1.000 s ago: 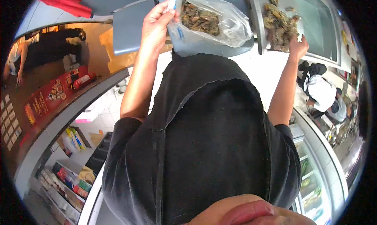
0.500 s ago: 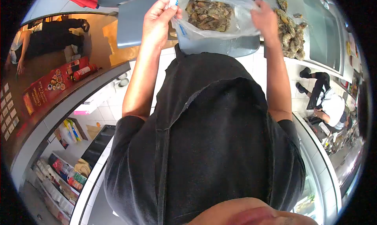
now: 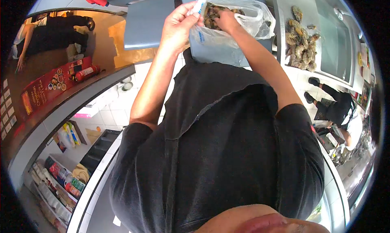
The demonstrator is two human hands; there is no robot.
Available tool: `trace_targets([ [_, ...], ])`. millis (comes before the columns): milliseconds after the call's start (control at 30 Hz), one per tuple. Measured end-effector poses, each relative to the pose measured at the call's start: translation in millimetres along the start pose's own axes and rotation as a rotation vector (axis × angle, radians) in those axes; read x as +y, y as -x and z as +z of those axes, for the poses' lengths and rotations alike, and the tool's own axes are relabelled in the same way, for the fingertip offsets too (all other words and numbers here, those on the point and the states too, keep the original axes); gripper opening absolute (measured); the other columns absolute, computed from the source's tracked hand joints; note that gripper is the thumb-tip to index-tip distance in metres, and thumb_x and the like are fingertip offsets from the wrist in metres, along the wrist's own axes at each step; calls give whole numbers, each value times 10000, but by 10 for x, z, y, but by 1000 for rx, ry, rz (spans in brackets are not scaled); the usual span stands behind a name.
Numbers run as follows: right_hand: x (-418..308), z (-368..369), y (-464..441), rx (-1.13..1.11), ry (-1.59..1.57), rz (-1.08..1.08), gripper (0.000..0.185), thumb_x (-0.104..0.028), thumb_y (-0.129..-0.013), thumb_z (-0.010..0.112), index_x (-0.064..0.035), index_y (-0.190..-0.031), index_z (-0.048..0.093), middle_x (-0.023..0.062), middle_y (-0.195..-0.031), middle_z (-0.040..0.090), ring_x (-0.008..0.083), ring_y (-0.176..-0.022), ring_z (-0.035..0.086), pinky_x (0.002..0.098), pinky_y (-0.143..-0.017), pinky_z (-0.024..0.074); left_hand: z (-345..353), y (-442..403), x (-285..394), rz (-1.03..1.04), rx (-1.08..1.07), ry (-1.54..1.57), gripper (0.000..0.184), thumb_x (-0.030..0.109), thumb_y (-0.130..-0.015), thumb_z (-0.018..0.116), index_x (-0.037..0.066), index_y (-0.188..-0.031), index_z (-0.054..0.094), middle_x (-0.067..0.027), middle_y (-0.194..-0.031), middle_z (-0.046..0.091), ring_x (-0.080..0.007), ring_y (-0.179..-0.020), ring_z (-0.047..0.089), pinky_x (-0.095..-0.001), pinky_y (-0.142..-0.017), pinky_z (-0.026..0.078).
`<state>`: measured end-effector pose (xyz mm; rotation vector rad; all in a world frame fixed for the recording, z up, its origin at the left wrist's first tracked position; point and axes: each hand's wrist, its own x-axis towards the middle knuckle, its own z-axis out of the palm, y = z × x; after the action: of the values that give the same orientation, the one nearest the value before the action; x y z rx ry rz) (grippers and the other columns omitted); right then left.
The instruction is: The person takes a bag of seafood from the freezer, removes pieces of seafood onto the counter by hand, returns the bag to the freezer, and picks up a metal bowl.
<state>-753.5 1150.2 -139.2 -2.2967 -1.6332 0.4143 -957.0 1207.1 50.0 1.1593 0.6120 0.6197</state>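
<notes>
A clear plastic bag [image 3: 254, 9] with a white and blue printed edge lies on the grey-blue surface in front of me. Inside it are brown, rough-shelled oysters [image 3: 211, 18]. My left hand [image 3: 178, 25] pinches the bag's left rim between thumb and fingers. Reaching into the bag's mouth, my right hand [image 3: 227, 21] touches the oysters; its fingertips are partly hidden among them, so their grip does not show. A heap of similar oysters [image 3: 300, 44] sits on the metal counter [image 3: 284, 1] to the right of the bag.
A sink basin [image 3: 333, 42] lies beyond the oyster heap. On the far right, another person [image 3: 349, 119] in black and white bends over. A wooden counter on the left carries a red box [image 3: 55, 84], with a person [image 3: 53, 40] behind it. Shelves with packets stand at lower left.
My right hand has let go of the bag's right side and moved left into the bag onto the oysters. The bag's right side has slumped. My left hand still holds the rim.
</notes>
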Motion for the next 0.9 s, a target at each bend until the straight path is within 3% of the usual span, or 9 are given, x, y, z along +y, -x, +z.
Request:
trace_targets([
  [67,-38,137,-67,59,92,-19,369,-204,-747,634,6,-1051,647,257,-929,645,382,-928,616,447,-859,484,-64,20,-21,-9,6,-7,317,37,-880,565,13,-1195,579,-40,-848,646,-125,-756,583,-271,-740,458],
  [100,-30,164,-144,-28,137,-11,462,-195,-737,643,9,-1149,593,249,-1013,635,357,-992,604,443,-894,470,-64,16,-28,-6,2,8,317,32,-881,560,16,-1197,579,-39,-848,646,-125,-758,584,-273,-745,461],
  [200,-89,206,-200,-138,-43,141,445,-181,-732,643,-27,-1147,606,230,-1083,622,346,-1041,583,428,-926,452,-81,52,-31,-20,17,-11,319,23,-886,547,21,-1203,575,-40,-850,646,-127,-764,586,-278,-759,468],
  [500,-49,-2,-229,260,11,-48,300,-151,-747,609,-77,-1032,671,173,-1014,664,384,-926,613,449,-858,470,-239,30,-9,-10,45,-35,318,23,-896,549,14,-1214,562,-45,-842,636,-120,-761,585,-263,-750,471],
  [667,80,-715,228,-235,-542,431,357,-195,-785,652,-25,-1099,646,92,-994,666,192,-871,628,329,-766,510,-260,-76,-3,0,17,6,320,19,-897,556,12,-1216,558,-50,-839,633,-118,-753,587,-263,-737,478],
  [733,-9,-1067,588,-74,-948,419,320,-156,-792,669,11,-1065,649,113,-953,672,169,-819,633,319,-726,532,-171,-135,44,-19,22,-15,323,16,-895,555,11,-1217,557,-53,-842,635,-120,-751,589,-266,-737,479],
  [833,-36,-1527,964,49,-1088,443,388,-115,-846,648,45,-1190,569,79,-1014,644,150,-876,611,288,-767,525,-95,-234,1,-12,-16,22,321,15,-892,556,12,-1213,562,-57,-846,639,-122,-748,593,-269,-745,480],
  [900,89,-1655,1155,123,-1178,451,348,-83,-839,645,28,-1163,589,78,-1001,654,146,-876,616,286,-755,534,-35,-258,32,-25,-37,9,323,13,-890,558,12,-1213,563,-59,-847,640,-124,-747,593,-271,-747,480],
])
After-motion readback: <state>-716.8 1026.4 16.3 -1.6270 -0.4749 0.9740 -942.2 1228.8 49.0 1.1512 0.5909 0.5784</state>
